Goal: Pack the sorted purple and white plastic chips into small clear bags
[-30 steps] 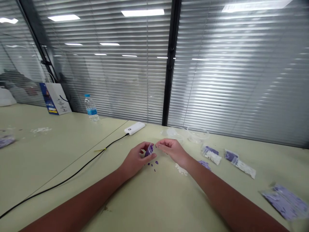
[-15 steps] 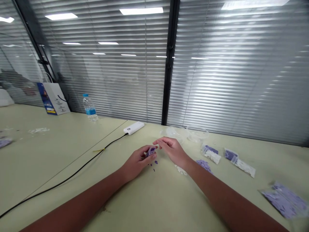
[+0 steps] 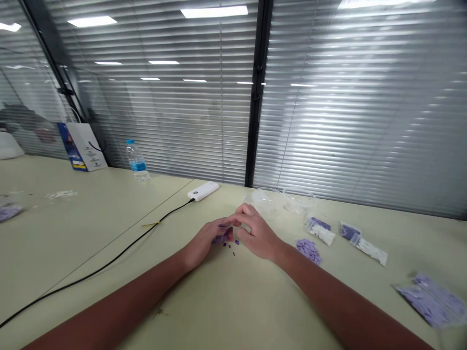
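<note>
- Looks like an office, or a meeting room turned workspace.
- Glass partition walls [image 3: 365,121] with slatted blinds [image 3: 175,121] behind them.
- Ceiling light panels [image 3: 215,10] reflected in the glass.
- Long pale desks [image 3: 73,233] pushed together, with a water bottle [image 3: 137,160] and a power bank [image 3: 203,191] on its cable [image 3: 109,265].

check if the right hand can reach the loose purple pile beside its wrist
Probably yes: the purple pile lies on bare table just right of the right hand, nothing between, though that hand is busy at the small bag.
</note>
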Action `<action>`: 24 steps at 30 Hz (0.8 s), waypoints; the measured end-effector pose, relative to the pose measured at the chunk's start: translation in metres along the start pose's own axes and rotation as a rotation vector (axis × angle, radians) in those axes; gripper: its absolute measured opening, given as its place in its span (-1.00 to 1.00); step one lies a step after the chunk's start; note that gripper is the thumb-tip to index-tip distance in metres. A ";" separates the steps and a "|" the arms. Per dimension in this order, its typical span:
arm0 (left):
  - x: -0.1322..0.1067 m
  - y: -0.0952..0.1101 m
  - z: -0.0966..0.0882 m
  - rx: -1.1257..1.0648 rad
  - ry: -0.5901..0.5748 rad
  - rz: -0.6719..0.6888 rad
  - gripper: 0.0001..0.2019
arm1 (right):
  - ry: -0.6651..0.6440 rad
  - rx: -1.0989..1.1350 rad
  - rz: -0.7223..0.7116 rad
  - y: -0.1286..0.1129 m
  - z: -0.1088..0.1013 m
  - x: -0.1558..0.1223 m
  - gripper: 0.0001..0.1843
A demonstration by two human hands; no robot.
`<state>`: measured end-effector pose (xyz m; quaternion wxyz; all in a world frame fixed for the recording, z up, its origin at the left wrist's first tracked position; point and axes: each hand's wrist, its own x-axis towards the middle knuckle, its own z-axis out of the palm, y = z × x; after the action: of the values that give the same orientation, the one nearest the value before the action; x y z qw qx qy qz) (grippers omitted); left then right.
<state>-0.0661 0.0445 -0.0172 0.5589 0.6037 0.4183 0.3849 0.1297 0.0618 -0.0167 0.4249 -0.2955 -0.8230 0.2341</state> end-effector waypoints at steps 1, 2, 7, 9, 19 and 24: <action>0.001 -0.001 -0.001 -0.041 -0.001 -0.013 -0.70 | 0.064 0.004 0.006 0.001 0.001 0.000 -0.57; 0.002 -0.002 -0.002 -0.083 0.002 -0.026 -0.62 | 0.130 0.005 0.019 0.003 0.003 0.000 -0.59; 0.009 -0.009 -0.010 -0.218 0.102 -0.081 -0.45 | 0.255 -0.047 0.113 0.014 0.018 -0.008 -0.73; 0.012 -0.011 -0.013 -0.228 0.153 -0.101 -0.45 | 0.242 -0.078 0.142 0.016 0.028 -0.013 -0.75; 0.015 -0.009 -0.015 -0.201 0.230 -0.076 -0.43 | 0.210 -0.118 0.204 0.014 0.043 -0.021 -0.81; 0.013 -0.007 -0.014 -0.208 0.152 -0.102 -0.45 | 0.203 -0.100 0.221 0.014 0.042 -0.021 -0.86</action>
<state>-0.0754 0.0623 -0.0234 0.6041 0.4893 0.4476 0.4420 0.1081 0.0517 -0.0592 0.4625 -0.4273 -0.7488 0.2071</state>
